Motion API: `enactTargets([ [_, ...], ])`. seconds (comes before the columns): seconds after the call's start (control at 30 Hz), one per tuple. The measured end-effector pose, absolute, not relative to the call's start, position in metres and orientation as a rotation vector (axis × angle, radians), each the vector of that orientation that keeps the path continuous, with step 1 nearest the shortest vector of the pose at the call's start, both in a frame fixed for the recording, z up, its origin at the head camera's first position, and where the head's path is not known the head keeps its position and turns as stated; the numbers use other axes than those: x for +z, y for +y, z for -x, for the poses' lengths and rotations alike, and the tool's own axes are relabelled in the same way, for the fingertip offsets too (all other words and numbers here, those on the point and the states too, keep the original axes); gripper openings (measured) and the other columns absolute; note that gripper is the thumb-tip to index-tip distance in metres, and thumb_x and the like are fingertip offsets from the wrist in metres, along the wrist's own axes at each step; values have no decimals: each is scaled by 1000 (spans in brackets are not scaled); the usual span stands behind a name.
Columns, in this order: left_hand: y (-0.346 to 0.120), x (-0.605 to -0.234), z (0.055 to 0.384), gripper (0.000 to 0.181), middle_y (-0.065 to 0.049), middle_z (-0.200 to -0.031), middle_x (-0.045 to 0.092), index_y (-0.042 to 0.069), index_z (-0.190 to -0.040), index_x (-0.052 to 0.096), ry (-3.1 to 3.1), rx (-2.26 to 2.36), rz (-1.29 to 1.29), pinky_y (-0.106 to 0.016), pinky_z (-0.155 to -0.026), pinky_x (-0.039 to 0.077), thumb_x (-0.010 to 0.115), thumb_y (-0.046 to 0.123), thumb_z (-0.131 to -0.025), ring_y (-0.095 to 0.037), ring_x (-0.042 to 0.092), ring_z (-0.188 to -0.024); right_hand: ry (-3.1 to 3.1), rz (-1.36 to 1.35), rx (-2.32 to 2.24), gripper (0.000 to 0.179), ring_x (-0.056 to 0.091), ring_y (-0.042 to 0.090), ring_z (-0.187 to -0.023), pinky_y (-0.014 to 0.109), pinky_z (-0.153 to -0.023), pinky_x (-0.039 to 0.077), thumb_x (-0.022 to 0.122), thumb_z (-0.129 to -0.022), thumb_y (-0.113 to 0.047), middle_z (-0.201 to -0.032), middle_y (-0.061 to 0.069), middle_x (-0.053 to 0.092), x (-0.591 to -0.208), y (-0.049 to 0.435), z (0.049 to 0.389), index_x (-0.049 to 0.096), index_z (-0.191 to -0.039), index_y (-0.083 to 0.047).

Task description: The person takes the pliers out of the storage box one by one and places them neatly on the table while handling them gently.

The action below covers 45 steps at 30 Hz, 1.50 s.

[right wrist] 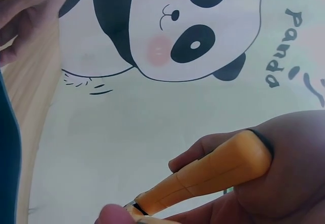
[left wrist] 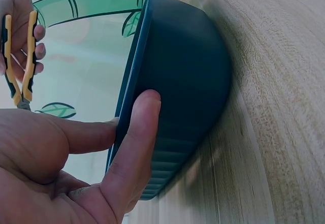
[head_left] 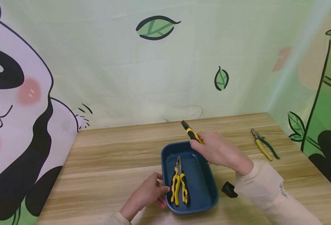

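A dark blue tray [head_left: 202, 181] stands on the wooden table. My left hand [head_left: 150, 191] pinches its left rim, thumb on the inner side and fingers against the outer wall [left wrist: 177, 56], as the left wrist view shows. Inside, along the left side, lie long-nose pliers [head_left: 178, 179] with yellow and black handles; the handles overlap, and I cannot tell whether it is one pair or two. Over the tray's far right corner my right hand [head_left: 220, 150] grips another pair of pliers [head_left: 192, 132], jaws pointing away to the upper left. Their yellow and black handles [left wrist: 20, 56] stand spread in the left wrist view.
Farther right on the table lie pliers [head_left: 264, 145] with one yellow and one green handle. A small black object [head_left: 229, 189] sits between the tray and my right sleeve. A printed cloth [head_left: 112, 62] with a panda and leaves rises behind the table.
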<state>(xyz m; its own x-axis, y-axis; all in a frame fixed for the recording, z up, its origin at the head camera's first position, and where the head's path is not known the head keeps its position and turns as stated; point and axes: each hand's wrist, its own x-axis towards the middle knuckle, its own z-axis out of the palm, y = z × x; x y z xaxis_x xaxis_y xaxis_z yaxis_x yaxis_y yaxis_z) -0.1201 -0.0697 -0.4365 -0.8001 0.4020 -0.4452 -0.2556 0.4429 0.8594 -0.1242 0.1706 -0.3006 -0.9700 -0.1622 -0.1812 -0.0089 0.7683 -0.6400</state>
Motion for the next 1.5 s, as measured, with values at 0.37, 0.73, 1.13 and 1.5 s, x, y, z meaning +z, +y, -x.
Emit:
enactTargets([
  [0.37, -71, -437, 120, 45, -16, -91, 67, -10, -135, 41, 2088, 1385, -124, -36, -55, 65, 66, 3, -100, -20, 68, -58, 2767, 197, -1014, 21, 51, 18, -50, 28, -45, 46, 50, -103, -26, -65, 4, 52, -288, 173, 125, 57, -99, -6],
  [0.73, -70, -438, 119, 46, -17, -94, 66, -10, -136, 41, 2081, 1403, -127, -37, -55, 65, 67, 3, -100, -20, 68, -58, 2801, 236, -1016, 21, 51, 19, -55, 28, -47, 44, 50, -102, -26, -69, 5, 53, -278, 172, 123, 57, -101, -6],
  [1.13, -71, -439, 119, 45, -16, -93, 66, -10, -135, 41, 2086, 1408, -137, -37, -55, 65, 67, 4, -100, -20, 68, -57, 2839, 230, -992, 21, 54, 20, -56, 30, -50, 49, 52, -102, -25, -73, 8, 55, -277, 169, 121, 58, -106, -5],
  [1.5, -71, -438, 119, 44, -17, -93, 67, -10, -135, 41, 2085, 1405, -135, -36, -55, 65, 66, 4, -101, -20, 68, -58, 2894, 200, -935, 22, 54, 21, -59, 29, -51, 49, 58, -101, -24, -79, 11, 55, -282, 164, 119, 58, -105, -3],
])
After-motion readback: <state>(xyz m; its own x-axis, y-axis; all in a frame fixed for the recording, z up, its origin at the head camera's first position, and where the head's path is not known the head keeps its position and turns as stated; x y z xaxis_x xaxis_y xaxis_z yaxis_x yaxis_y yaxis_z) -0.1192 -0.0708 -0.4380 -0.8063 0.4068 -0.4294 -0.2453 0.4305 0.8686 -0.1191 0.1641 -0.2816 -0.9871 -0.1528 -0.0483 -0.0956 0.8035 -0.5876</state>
